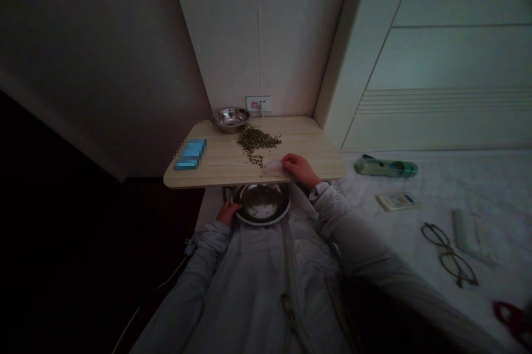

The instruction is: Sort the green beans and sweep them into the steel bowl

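My left hand (228,212) grips the left rim of a metal bowl (263,220) on my lap, just below the table's front edge. A few small grains lie in that bowl. Over the front right of the small wooden table (307,140), my right hand (300,169) is closed on a thin, pale, see-through piece (274,169), whose kind I cannot make out. It lies close to the tabletop, its left end near a few stray grains. Behind it spreads a pile of small dark green beans (255,139), with a trail running toward the front edge.
A second metal bowl (230,119) stands at the table's back left, and a blurred-out phone-like screen (190,154) lies at the left. A wall socket (258,103) holds a plug. On the bed are a green bottle-shaped item (385,167), a phone (398,201) and glasses (449,254).
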The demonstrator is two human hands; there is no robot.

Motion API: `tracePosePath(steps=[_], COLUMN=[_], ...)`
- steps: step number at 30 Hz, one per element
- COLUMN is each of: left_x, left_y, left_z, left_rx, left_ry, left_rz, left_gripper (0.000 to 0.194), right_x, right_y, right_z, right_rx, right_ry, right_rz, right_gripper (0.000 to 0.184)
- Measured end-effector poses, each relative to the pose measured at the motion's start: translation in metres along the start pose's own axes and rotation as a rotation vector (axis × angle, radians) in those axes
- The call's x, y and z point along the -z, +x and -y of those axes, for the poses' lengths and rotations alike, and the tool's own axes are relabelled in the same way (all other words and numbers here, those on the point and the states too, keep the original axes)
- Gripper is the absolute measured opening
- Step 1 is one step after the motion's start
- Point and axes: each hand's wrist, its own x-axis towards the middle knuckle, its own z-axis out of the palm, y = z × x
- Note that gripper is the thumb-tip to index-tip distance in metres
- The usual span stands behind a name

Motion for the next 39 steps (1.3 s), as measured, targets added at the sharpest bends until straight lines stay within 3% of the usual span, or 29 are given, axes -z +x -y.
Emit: tracePosePath(steps=[14, 20, 39], left_x=[-0.0009, -0.0015, -0.0006], left_y=[-0.0012, -0.0002, -0.0008], left_z=[-0.0014, -0.0022, -0.0017], left_rx=[0.004, -0.003, 0.005], left_ry=[-0.004, 0.015, 0.005], left_rz=[0.025, -0.002, -0.007], left_gripper=[0.046, 0.041, 0.045], right_x=[-0.0008, -0.0003, 0.0007], right_y=[0.0004, 0.0019, 0.0012], right_z=[-0.0002, -0.0037, -0.0029], right_rx=[-0.003, 0.034, 0.027], right_ry=[-0.048, -0.064, 0.064], right_rz=[-0.018, 0.036, 0.101], right_gripper=[0.014, 0.018, 0.019])
